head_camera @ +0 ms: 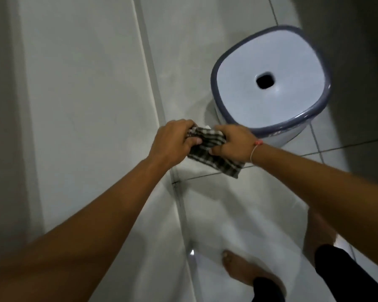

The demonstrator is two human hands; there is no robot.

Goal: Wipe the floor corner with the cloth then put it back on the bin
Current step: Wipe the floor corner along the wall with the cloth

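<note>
Bare feet [244,273] stand on glossy floor tiles [238,214]. Both hands, left hand [172,140] and right hand [236,144], clamp their fingers on the checked cloth [214,155], held aloft just short of the bin [271,83]. Risk: a loose end slipping off the domed lid.

I see the cloth [214,152], a dark and pale checked rag, bunched up and held in the air above the tiled floor [238,203], its upper part crumpled and a loose corner hanging down to the lower right. The bin [271,83] stands upright on the floor just beyond the cloth, close to where the floor meets the wall: a pale blue, rounded-square container with a darker grey-blue rim and a flat lid with a small dark square hole in its middle. Nothing lies on its lid.
</note>
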